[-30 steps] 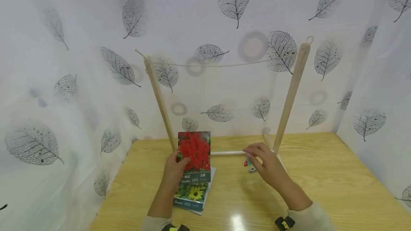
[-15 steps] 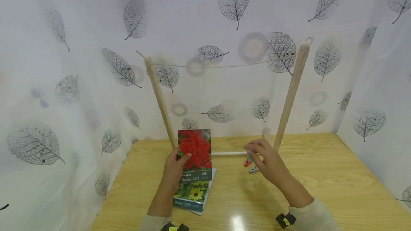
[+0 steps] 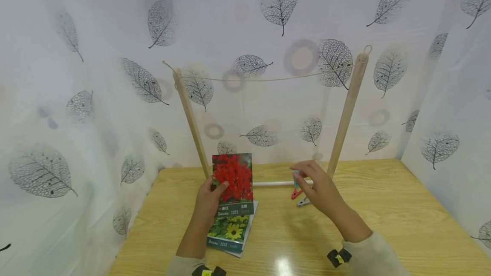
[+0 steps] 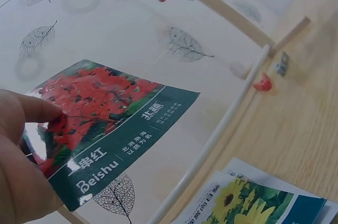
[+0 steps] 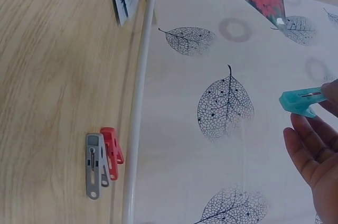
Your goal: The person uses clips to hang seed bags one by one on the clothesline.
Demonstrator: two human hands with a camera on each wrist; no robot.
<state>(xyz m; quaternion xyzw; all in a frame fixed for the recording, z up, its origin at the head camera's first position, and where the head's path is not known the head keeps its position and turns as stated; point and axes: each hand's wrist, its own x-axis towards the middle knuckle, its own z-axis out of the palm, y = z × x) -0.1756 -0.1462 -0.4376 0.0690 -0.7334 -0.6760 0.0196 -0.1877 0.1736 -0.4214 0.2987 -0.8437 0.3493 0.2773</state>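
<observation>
My left hand [image 3: 207, 203] grips a seed packet [image 3: 235, 176] printed with red flowers, thumb across its front. The packet is raised above the table in the left wrist view. Between the fingers and thumb of my right hand [image 3: 320, 188] is a teal clothespin [image 5: 302, 101], pinched in the air. On the table below lie a red clothespin [image 5: 111, 152] and a grey clothespin [image 5: 93, 166], side by side. A packet with yellow flowers [image 3: 232, 230] lies on top of other packets, partly hidden behind the red-flower packet and my left hand.
A thin string [image 3: 268, 80] stretches between the left wooden post [image 3: 189, 116] and the right wooden post [image 3: 349, 112]. A white rod [image 3: 270, 183] joins the frame low down. A leaf-patterned curtain [image 3: 245, 20] surrounds the wooden table [image 3: 383, 208].
My right hand has risen slightly with the teal clothespin, so the red and grey clothespins show more. The red-flower packet has moved up a little in my left hand.
</observation>
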